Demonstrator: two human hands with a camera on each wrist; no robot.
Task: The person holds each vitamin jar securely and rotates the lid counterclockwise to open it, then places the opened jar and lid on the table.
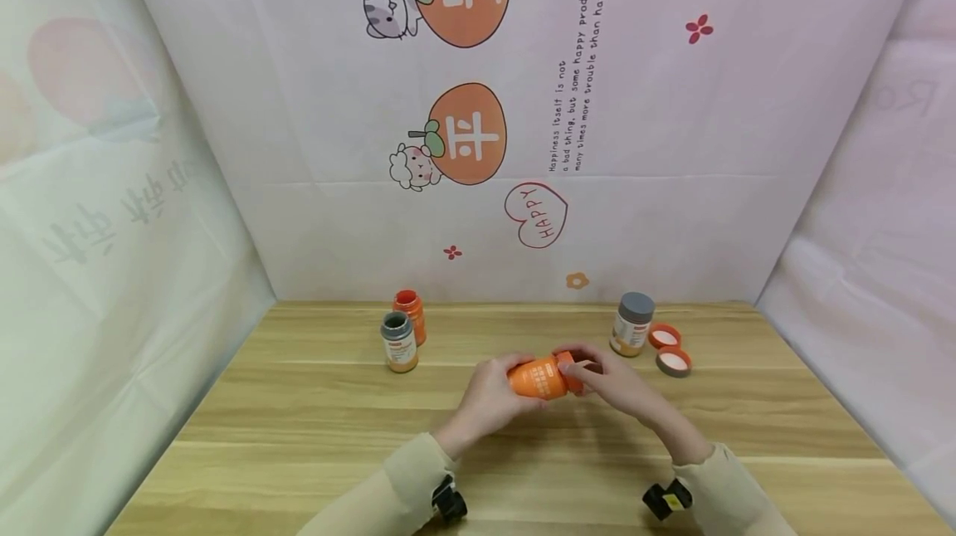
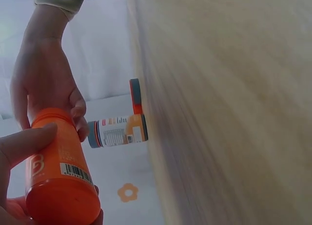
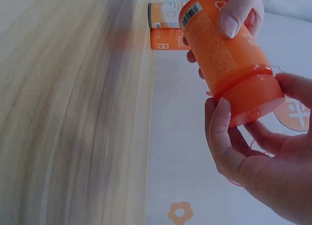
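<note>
An orange bottle (image 1: 539, 378) is held tilted above the wooden table, its cap end towards the right. My left hand (image 1: 489, 395) grips the bottle's body, with the thumb lying along its side in the right wrist view. The fingers and thumb of my right hand (image 1: 616, 384) pinch the orange cap (image 3: 253, 99). The cap sits on the bottle's neck; whether it is loose or tight cannot be told. A barcode shows near the base of the bottle in both wrist views.
Back left stand an uncapped orange bottle (image 1: 416, 322) and an uncapped white-and-orange bottle (image 1: 401, 348) with a grey neck. Back right, a grey-capped bottle (image 1: 631, 327) stands beside an orange lid (image 1: 664, 336) and a grey lid (image 1: 674, 362). Printed cloth walls border the table (image 1: 299, 403).
</note>
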